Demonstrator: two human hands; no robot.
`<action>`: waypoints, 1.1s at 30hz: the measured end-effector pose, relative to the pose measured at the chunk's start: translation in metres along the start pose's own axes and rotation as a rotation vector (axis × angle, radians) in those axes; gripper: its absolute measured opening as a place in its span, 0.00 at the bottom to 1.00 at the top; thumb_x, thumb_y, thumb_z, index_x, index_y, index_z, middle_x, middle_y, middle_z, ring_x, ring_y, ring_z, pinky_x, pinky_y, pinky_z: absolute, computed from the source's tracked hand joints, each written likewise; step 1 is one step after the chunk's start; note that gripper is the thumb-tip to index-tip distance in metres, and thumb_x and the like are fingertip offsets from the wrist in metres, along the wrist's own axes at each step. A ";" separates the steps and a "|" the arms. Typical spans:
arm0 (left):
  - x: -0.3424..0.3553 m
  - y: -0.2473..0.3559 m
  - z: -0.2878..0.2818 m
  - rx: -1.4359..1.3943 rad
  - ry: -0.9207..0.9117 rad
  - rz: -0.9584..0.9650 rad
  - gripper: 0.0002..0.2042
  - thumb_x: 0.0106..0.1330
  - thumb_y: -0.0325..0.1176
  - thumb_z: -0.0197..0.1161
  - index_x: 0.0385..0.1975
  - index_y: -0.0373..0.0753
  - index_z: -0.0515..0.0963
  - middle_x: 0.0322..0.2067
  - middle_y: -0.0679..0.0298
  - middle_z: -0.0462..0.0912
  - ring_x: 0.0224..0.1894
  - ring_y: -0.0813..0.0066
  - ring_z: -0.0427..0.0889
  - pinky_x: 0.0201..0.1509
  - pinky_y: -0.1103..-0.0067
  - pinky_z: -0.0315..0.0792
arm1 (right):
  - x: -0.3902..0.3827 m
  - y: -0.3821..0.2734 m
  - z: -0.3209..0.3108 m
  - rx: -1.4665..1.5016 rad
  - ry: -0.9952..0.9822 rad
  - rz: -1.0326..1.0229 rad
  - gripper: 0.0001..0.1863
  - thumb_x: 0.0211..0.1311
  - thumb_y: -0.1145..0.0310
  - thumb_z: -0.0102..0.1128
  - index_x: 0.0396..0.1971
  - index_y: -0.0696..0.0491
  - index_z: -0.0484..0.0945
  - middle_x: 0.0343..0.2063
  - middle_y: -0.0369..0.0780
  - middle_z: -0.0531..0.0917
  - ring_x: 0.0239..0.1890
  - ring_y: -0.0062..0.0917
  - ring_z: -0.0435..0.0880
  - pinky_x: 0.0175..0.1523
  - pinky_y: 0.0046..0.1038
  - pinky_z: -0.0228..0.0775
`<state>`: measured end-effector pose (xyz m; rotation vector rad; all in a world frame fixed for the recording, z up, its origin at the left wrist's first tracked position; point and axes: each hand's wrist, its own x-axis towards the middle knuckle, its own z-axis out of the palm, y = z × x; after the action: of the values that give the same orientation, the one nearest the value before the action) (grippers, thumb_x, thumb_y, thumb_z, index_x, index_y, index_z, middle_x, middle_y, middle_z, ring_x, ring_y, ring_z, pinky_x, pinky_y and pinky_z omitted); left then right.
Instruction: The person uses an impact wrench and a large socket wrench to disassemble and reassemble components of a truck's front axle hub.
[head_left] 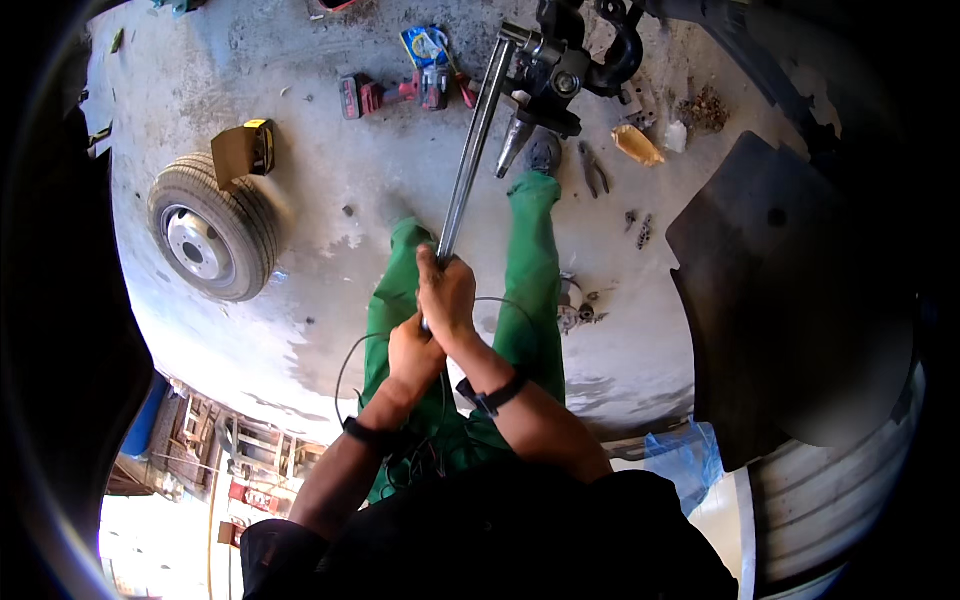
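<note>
My right hand [448,295] grips a long steel bar [468,160] with fingers wrapped round it. My left hand [413,350] is closed on the lower end of the bar, just below the right. The bar runs up to a silver head [525,40] at a dark metal assembly [560,80] with a round bolt and thick curved black parts. A tapered grey piece [515,140] points down from the assembly toward my right shoe. My legs in green trousers [530,260] stand below the bar.
A wheel [195,240] lies left with an open cardboard box [235,155] on it. Red power tools [390,92], a blue packet [425,42], pliers [590,165], an orange-tan item [637,145] and small parts [700,115] lie on the concrete floor. A large dark panel [760,300] occupies the right.
</note>
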<state>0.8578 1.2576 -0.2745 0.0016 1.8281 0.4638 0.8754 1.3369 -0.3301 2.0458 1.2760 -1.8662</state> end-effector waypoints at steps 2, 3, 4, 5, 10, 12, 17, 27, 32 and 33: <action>-0.018 0.032 -0.015 -0.171 -0.025 0.021 0.11 0.56 0.32 0.61 0.34 0.30 0.76 0.25 0.50 0.82 0.31 0.68 0.83 0.34 0.75 0.73 | -0.011 -0.026 -0.010 0.000 -0.074 -0.005 0.24 0.63 0.55 0.54 0.13 0.55 0.66 0.06 0.33 0.67 0.08 0.17 0.66 0.14 0.23 0.56; -0.024 0.039 -0.021 -0.181 -0.039 0.018 0.11 0.56 0.29 0.60 0.35 0.30 0.76 0.25 0.52 0.82 0.31 0.71 0.83 0.33 0.76 0.73 | -0.016 -0.043 -0.014 0.000 -0.118 0.045 0.24 0.63 0.55 0.54 0.13 0.55 0.66 0.06 0.33 0.67 0.08 0.17 0.67 0.14 0.23 0.56; -0.029 0.039 -0.026 -0.188 -0.051 0.013 0.10 0.56 0.27 0.59 0.36 0.29 0.75 0.24 0.53 0.82 0.31 0.75 0.82 0.33 0.78 0.73 | -0.020 -0.057 -0.017 0.003 -0.163 0.097 0.24 0.63 0.56 0.54 0.13 0.56 0.66 0.06 0.33 0.67 0.08 0.17 0.67 0.14 0.23 0.56; -0.028 0.031 -0.026 -0.252 -0.046 0.006 0.11 0.56 0.28 0.59 0.36 0.28 0.75 0.24 0.50 0.81 0.32 0.70 0.83 0.33 0.77 0.73 | -0.020 -0.062 -0.016 0.012 -0.184 0.103 0.23 0.64 0.56 0.54 0.13 0.56 0.67 0.07 0.33 0.68 0.09 0.17 0.67 0.14 0.23 0.56; -0.017 0.044 -0.034 -0.082 -0.034 -0.012 0.11 0.55 0.26 0.58 0.37 0.28 0.74 0.22 0.45 0.79 0.32 0.62 0.84 0.31 0.77 0.73 | -0.006 -0.055 -0.019 -0.024 -0.283 0.154 0.23 0.64 0.56 0.53 0.15 0.57 0.69 0.08 0.33 0.69 0.11 0.17 0.69 0.17 0.23 0.59; -0.020 0.038 -0.029 -0.044 0.024 0.000 0.11 0.55 0.26 0.58 0.36 0.27 0.74 0.22 0.46 0.79 0.31 0.66 0.84 0.30 0.77 0.72 | -0.004 -0.059 -0.025 0.054 -0.427 0.113 0.23 0.64 0.55 0.54 0.15 0.56 0.69 0.09 0.33 0.70 0.12 0.16 0.69 0.18 0.23 0.60; -0.002 0.019 -0.009 -0.356 0.012 -0.107 0.08 0.55 0.25 0.57 0.32 0.27 0.74 0.20 0.59 0.79 0.25 0.80 0.76 0.29 0.80 0.70 | 0.021 -0.049 -0.015 -0.024 -0.460 0.055 0.22 0.63 0.54 0.55 0.18 0.58 0.70 0.09 0.34 0.70 0.13 0.17 0.68 0.20 0.23 0.60; 0.043 -0.015 0.014 -0.577 0.054 -0.262 0.04 0.60 0.25 0.56 0.27 0.30 0.73 0.21 0.68 0.77 0.24 0.85 0.71 0.27 0.84 0.66 | 0.072 0.004 0.010 -0.119 -0.635 0.008 0.23 0.62 0.52 0.53 0.21 0.59 0.68 0.13 0.47 0.72 0.17 0.38 0.74 0.25 0.36 0.64; 0.080 -0.034 0.016 -0.632 0.012 -0.410 0.07 0.62 0.27 0.57 0.26 0.30 0.74 0.19 0.71 0.73 0.22 0.84 0.68 0.24 0.84 0.62 | 0.112 0.042 0.027 -0.067 -0.801 0.139 0.24 0.61 0.50 0.54 0.22 0.58 0.69 0.13 0.41 0.72 0.18 0.27 0.73 0.26 0.32 0.65; 0.089 -0.037 0.018 -0.577 0.026 -0.407 0.07 0.62 0.28 0.57 0.27 0.30 0.74 0.19 0.70 0.73 0.22 0.84 0.69 0.24 0.83 0.63 | 0.120 0.052 0.030 -0.064 -0.837 0.169 0.24 0.62 0.50 0.53 0.22 0.59 0.68 0.13 0.41 0.72 0.18 0.26 0.74 0.26 0.32 0.66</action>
<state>0.8555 1.2496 -0.3719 -0.7570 1.6059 0.6805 0.8722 1.3466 -0.4633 1.0558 0.8721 -2.1726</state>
